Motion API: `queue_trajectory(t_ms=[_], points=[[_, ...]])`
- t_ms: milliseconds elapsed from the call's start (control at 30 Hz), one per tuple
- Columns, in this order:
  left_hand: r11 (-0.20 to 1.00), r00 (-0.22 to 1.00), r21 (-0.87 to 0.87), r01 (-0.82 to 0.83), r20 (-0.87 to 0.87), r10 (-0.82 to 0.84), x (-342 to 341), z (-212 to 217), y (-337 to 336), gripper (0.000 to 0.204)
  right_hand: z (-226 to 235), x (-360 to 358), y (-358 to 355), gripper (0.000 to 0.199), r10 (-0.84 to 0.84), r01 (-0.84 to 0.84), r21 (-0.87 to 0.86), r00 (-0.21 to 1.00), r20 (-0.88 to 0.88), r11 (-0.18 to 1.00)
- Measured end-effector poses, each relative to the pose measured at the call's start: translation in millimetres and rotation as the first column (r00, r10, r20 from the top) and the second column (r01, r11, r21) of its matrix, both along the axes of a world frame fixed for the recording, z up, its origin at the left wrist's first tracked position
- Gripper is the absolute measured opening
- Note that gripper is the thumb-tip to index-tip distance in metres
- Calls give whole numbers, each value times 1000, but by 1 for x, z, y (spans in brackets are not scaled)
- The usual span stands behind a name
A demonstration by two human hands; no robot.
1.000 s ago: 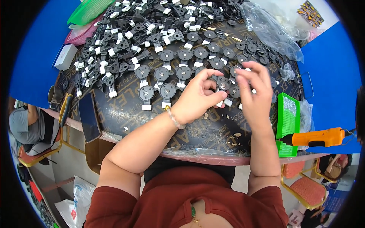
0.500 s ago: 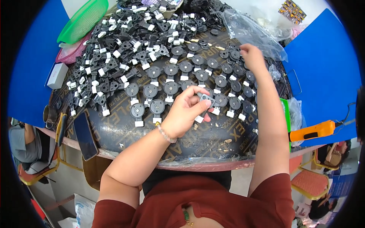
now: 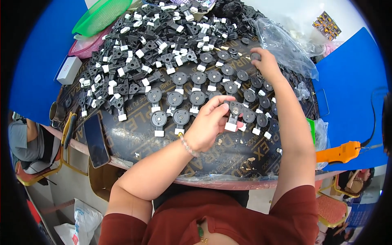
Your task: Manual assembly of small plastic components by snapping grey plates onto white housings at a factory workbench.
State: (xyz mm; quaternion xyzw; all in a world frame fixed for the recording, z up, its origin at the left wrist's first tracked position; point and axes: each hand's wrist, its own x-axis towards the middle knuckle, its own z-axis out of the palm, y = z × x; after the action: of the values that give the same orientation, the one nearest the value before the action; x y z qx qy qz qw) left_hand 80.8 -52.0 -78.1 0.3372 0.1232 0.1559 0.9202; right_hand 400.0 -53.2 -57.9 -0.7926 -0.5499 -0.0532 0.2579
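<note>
My left hand [image 3: 208, 124] is closed on a black plastic bracket [image 3: 234, 108] with a white block-shaped end pointing toward me. It hangs over the front of the rows. Farther off to the right, my right hand [image 3: 267, 64] pinches a round black disc [image 3: 255, 56] at its edge, close to more loose discs. Between and around the hands lie rows of assembled pieces [image 3: 181, 116], each a bracket with a disc on top and a white end. Some pieces are partly hidden behind my left hand.
A heap of loose brackets [image 3: 134, 61] covers the far left. Clear plastic bags [image 3: 286, 45] lie at the far right. A phone [image 3: 97, 141], pliers [image 3: 69, 130] and a white box [image 3: 69, 70] are on the left. An orange power tool [image 3: 339, 153] sits at the right edge.
My right hand now shows a black disc between its fingers and has come slightly nearer. The bracket in my left hand has turned, its white end facing me. The whole view has shifted a little.
</note>
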Motion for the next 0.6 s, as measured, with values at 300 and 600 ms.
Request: queue_trajectory(t_ms=[300, 600], points=[[997, 996, 5, -81, 27, 80, 1, -2, 1, 29, 43, -158, -75, 25, 117, -42, 288, 962, -247, 957], [997, 996, 27, -79, 50, 77, 3, -10, -2, 27, 23, -188, -127, 25, 260, -251, 224, 966, -7, 942]])
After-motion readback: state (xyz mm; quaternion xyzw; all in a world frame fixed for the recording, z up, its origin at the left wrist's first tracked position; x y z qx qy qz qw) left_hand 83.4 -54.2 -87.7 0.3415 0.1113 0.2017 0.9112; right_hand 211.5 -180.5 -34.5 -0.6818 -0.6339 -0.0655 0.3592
